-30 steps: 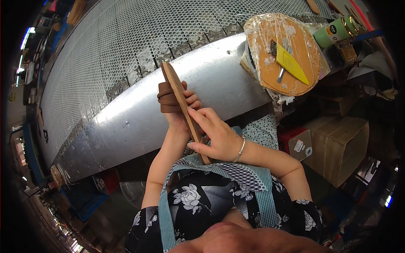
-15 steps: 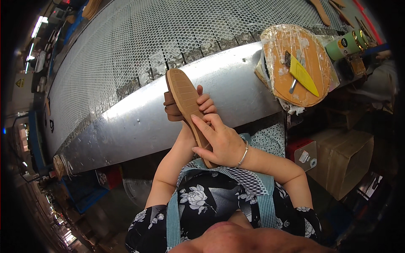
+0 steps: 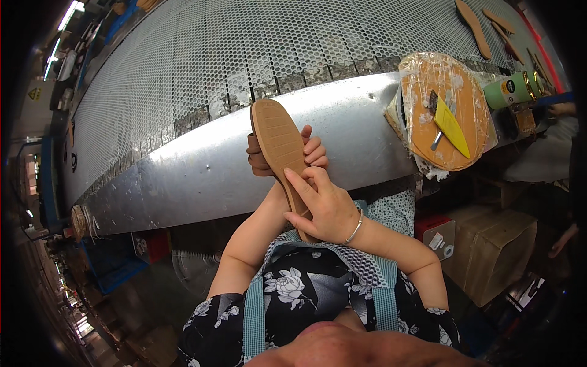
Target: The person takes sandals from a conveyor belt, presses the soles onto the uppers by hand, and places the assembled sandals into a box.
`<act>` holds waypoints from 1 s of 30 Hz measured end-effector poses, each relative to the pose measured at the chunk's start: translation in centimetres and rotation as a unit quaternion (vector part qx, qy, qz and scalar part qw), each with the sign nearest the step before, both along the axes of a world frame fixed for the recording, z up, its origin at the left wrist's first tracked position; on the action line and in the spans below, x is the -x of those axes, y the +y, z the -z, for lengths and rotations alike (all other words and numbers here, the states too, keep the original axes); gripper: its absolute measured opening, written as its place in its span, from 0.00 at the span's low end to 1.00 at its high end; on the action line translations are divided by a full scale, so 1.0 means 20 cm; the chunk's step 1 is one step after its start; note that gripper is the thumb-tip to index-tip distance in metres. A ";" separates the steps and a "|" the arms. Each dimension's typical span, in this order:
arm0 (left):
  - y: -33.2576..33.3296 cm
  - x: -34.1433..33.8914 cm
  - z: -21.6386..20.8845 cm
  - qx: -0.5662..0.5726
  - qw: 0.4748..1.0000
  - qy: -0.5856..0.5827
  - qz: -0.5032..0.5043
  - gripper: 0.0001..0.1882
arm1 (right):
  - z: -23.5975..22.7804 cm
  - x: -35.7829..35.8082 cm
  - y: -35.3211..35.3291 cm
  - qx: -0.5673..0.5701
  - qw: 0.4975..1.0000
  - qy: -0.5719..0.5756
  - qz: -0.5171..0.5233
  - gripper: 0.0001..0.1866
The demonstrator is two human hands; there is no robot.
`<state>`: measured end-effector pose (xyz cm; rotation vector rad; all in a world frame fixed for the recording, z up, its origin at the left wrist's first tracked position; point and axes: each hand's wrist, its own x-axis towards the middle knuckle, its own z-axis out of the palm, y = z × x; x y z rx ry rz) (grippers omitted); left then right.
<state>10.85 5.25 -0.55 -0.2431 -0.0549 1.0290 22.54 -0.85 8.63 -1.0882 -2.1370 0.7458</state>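
A brown slide sandal [image 3: 273,131] is held over the front of the bench, toe pointing away from me and its ribbed sole facing up. Its darker strap [image 3: 258,160] shows along the left side. My left hand [image 3: 315,150] grips the sandal from beneath; its fingertips curl at the right edge, and the palm is hidden behind the sole. My right hand [image 3: 328,211] is closed around the heel half, with the thumb near the heel and the index finger lying on the sole.
Metal edging [image 3: 244,165] borders a honeycomb-topped conveyor [image 3: 244,49]. To the right, a plastic-wrapped round board [image 3: 422,144] bears a yellow-handled scraper [image 3: 450,128]. Beyond it stands a green flask [image 3: 510,90]. Loose soles [image 3: 474,27] lie far right. A cardboard box [image 3: 489,251] sits below.
The whole view has shifted, so the board and flask appear farther right and lower. Both hands keep nearly the same hold on the sandal.
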 end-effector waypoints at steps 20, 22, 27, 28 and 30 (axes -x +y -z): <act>0.02 -0.07 0.05 -0.044 0.999 -0.016 0.020 0.19 | 0.02 -0.07 0.02 0.013 1.000 0.010 -0.003 0.37; 0.02 -0.08 0.05 -0.053 0.998 -0.022 0.020 0.21 | 0.02 -0.08 0.02 0.015 1.000 0.011 -0.003 0.37; 0.03 -0.09 0.05 -0.059 0.998 -0.023 0.018 0.22 | 0.03 -0.08 0.03 0.010 1.000 0.014 -0.007 0.37; 0.03 -0.09 0.05 -0.054 0.998 -0.024 0.017 0.22 | 0.03 -0.09 0.03 0.011 1.000 0.013 -0.006 0.37; 0.04 -0.10 0.05 -0.052 0.998 -0.027 0.018 0.22 | 0.04 -0.09 0.03 0.012 1.000 0.009 -0.003 0.38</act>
